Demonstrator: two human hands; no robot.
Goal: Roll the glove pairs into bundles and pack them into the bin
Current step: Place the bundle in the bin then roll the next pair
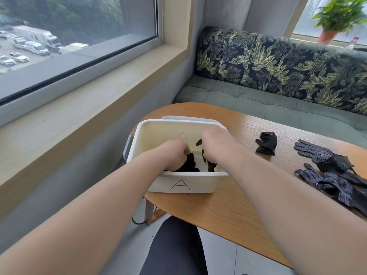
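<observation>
Both of our hands are down inside the white bin (184, 184), which stands at the near left end of the oval wooden table (228, 211) and bears a hand-drawn letter A on its front wall and another on its inner back wall. Our left hand (175, 155) has its fingers curled around a dark glove bundle (190, 164) that lies low in the bin against the front wall. Our right hand (213, 143) points knuckles-up just beside it, fingers bent downward and closed on a black glove (211, 166), with bits of dark fabric showing above and below the hand; we cannot tell whether the two dark pieces are joined. Out on the table to the right, well apart from the bin, sits a rolled black bundle (266, 143). Farther right lie loose dotted grey gloves (321, 155), one pair overlapping a second pair (333, 185) near the table's edge. Behind the table runs a green bench seat (258, 100) with a leaf-patterned backrest (278, 62), and a wide window (75, 32) fills the left side.
</observation>
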